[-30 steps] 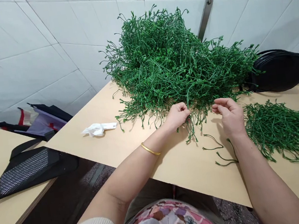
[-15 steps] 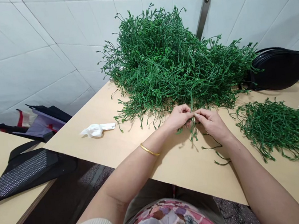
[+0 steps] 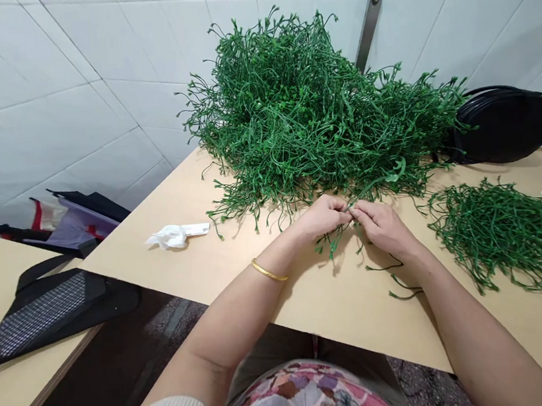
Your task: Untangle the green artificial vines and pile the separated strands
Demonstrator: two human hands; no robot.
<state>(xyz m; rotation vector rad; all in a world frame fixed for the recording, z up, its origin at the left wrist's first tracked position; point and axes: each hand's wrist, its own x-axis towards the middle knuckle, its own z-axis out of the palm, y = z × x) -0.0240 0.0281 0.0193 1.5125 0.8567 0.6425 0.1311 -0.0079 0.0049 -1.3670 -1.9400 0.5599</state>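
My left hand [image 3: 328,214] and my right hand [image 3: 377,221] meet above the table, fingertips pinched close together on a green artificial plant stem [image 3: 333,242]. Its small budded tips hang below my left fingers, while the upper part leans away to the right. The exact pinch point is hidden by my fingers. Just beyond my hands rises a large heap of green plastic stems [image 3: 290,120]. By my right wrist, a few loose stems [image 3: 402,292] lie on the table. A smaller pile of green stems [image 3: 519,230] lies to the right of that arm.
A crumpled white tissue [image 3: 174,236] lies on the wooden table [image 3: 161,277] at left. A black bag [image 3: 510,121] stands behind the smaller pile. On another surface at far left are a black mesh pouch [image 3: 40,313] and folded umbrellas [image 3: 83,214]. White tiled wall [image 3: 105,45] backs everything.
The held stem has tilted: its upper part has swung from upright to the right, and its lower tips have shifted left. Both hands have dipped slightly, still pinching.
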